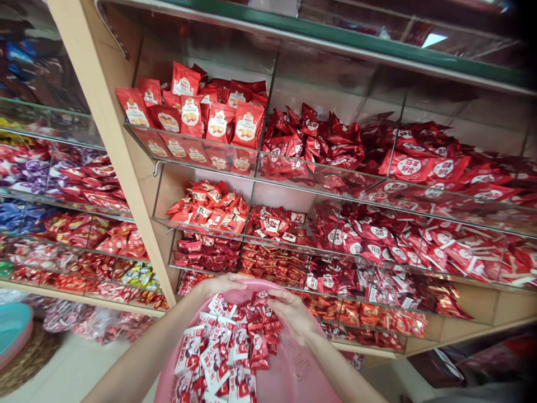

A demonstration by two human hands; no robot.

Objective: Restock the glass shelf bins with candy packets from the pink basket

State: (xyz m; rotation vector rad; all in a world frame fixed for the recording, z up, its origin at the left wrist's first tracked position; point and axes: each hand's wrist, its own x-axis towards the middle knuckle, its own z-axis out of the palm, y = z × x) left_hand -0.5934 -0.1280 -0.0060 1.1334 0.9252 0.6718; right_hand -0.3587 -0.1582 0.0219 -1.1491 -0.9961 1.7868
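Observation:
A pink plastic basket point(289, 358) with small holes in its wall is below me, in front of the shelves. My left hand point(220, 284) is closed over its far rim. My right hand point(293, 313) reaches over the right side, palm toward the inside, fingers stretched out and slightly apart beside red candy packets point(259, 338). Its fingertips seem to touch the topmost of them; I see none clearly gripped. White-and-red candy packets point(216, 358) cover the left part of the basket, and the red ones lie to their right.
Glass-fronted shelves hold red cookie bags point(220, 120), dark red packets point(310, 140) and orange-red sweets point(274, 263). A wooden post point(113, 145) separates them from another rack at left. A turquoise basin point(14, 327) and bagged candies point(96, 322) are low at left. Dark bags point(436, 366) lie at lower right.

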